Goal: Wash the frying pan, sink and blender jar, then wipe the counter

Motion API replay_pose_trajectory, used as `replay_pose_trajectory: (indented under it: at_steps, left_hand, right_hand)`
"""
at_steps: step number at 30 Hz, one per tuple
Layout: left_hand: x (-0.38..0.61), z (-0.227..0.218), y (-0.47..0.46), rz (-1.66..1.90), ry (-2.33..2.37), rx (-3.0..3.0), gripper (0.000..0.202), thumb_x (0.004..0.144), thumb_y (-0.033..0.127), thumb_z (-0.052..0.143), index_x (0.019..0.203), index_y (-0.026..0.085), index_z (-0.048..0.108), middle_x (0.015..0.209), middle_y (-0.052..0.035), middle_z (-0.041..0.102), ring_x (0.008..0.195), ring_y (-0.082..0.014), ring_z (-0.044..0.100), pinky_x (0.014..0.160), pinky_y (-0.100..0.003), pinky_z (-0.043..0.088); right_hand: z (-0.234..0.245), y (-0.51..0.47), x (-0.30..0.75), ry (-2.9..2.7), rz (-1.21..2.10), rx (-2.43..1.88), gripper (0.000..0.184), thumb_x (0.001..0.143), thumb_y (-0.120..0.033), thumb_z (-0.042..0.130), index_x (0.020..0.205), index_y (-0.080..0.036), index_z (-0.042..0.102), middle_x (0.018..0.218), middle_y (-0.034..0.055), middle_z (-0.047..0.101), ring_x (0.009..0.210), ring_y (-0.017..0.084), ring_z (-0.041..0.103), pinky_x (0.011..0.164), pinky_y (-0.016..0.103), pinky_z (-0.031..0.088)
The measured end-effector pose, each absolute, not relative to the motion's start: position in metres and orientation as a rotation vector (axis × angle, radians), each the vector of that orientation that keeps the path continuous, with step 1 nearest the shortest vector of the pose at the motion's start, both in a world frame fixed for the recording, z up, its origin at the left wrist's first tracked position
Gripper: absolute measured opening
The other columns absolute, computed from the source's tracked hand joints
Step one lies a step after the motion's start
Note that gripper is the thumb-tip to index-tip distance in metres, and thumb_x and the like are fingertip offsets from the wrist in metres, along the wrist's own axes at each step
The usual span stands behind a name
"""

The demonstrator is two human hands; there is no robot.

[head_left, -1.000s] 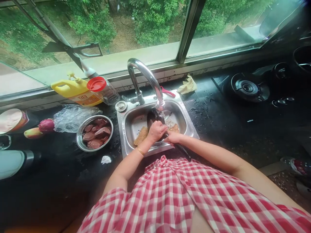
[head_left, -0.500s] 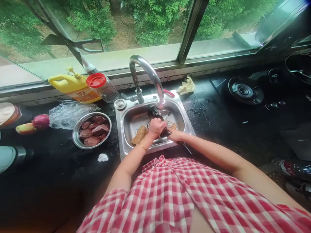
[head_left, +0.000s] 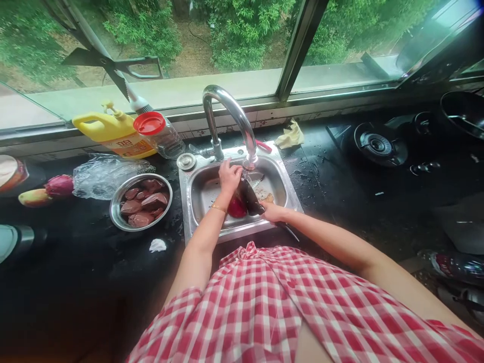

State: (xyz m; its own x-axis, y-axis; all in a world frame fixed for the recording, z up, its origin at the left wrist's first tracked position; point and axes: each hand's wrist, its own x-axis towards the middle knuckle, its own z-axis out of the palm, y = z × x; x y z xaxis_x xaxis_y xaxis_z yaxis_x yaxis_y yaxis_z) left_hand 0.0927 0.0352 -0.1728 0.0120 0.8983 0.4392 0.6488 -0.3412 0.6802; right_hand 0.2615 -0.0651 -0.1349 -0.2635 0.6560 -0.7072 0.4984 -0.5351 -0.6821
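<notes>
A dark, broad-bladed cleaver point(head_left: 251, 194) is held tilted over the sink point(head_left: 185, 212), under the spout. Its left face shines red. My right hand point(head_left: 273, 212) is closed around the handle end at the sink's near right, with a thin metal end sticking out past it over the rim. At the far end of the blade, my left hand point(head_left: 230, 177) has thumb and fingers on the edge, some fingers pointing up. A tan lump point(head_left: 267, 197) and dark bits lie in the basin. My left forearm and the blade cover the basin's left front.
The chrome faucet point(head_left: 230, 108) arches over the basin. Left stand a steel bowl point(head_left: 113, 214) of dark red meat pieces, a plastic bag point(head_left: 98, 176), a yellow jug point(head_left: 109, 133) and a red-lidded jar point(head_left: 149, 123). A cloth point(head_left: 290, 135) and a stove burner point(head_left: 376, 143) are right.
My left hand has moved up and left along the blade, from its middle to its far end. The blade has turned, showing a red-shining face. The tan piece at left is now hidden.
</notes>
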Motion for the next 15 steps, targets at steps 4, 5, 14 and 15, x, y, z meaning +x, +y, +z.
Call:
replay_pose_trajectory:
  at_steps: [4, 5, 14, 15]
  left_hand:
    - [0.112, -0.195, 0.012, 1.286, 1.39, 1.884, 0.034, 0.096, 0.028, 0.038, 0.122, 0.019, 0.059, 0.135, -0.0115, 0.054, 0.132, -0.0199, 0.044, 0.109, -0.045, 0.036]
    - [0.12, -0.204, -0.007, 1.282, 1.359, 1.881, 0.036, 0.097, 0.028, 0.037, 0.126, 0.019, 0.056, 0.142, -0.0119, 0.048, 0.136, -0.0199, 0.039, 0.111, -0.045, 0.035]
    - [0.133, -0.195, 0.008, 1.16, 1.191, 2.057, 0.033, 0.095, 0.025, 0.04, 0.119, 0.021, 0.061, 0.137, -0.0112, 0.054, 0.134, -0.0244, 0.042, 0.11, -0.05, 0.033]
    - [0.13, -0.189, 0.03, 1.187, 1.255, 1.991, 0.031, 0.095, 0.026, 0.04, 0.118, 0.021, 0.061, 0.132, -0.0115, 0.057, 0.128, -0.0238, 0.048, 0.108, -0.048, 0.037]
  right_hand:
    - [-0.128, -0.066, 0.266, -1.418, 1.949, -1.875, 0.032, 0.068, -0.013, 0.066, 0.092, -0.021, 0.047, 0.043, -0.0106, 0.046, 0.033, 0.008, 0.041, 0.035, 0.018, 0.03]
    - [-0.126, -0.066, 0.269, -1.378, 1.979, -1.855, 0.028, 0.071, -0.016, 0.064, 0.091, -0.021, 0.044, 0.044, -0.0106, 0.046, 0.033, 0.007, 0.04, 0.036, 0.017, 0.031]
    - [-0.119, -0.088, 0.305, -1.203, 2.252, -1.53, 0.051, 0.065, -0.043, 0.073, 0.088, -0.024, 0.031, 0.049, -0.0148, 0.04, 0.033, 0.003, 0.033, 0.034, 0.016, 0.036]
    - [-0.117, -0.093, 0.306, -1.191, 2.275, -1.492, 0.053, 0.065, -0.045, 0.073, 0.089, -0.025, 0.031, 0.05, -0.0149, 0.04, 0.033, 0.003, 0.032, 0.034, 0.016, 0.036]
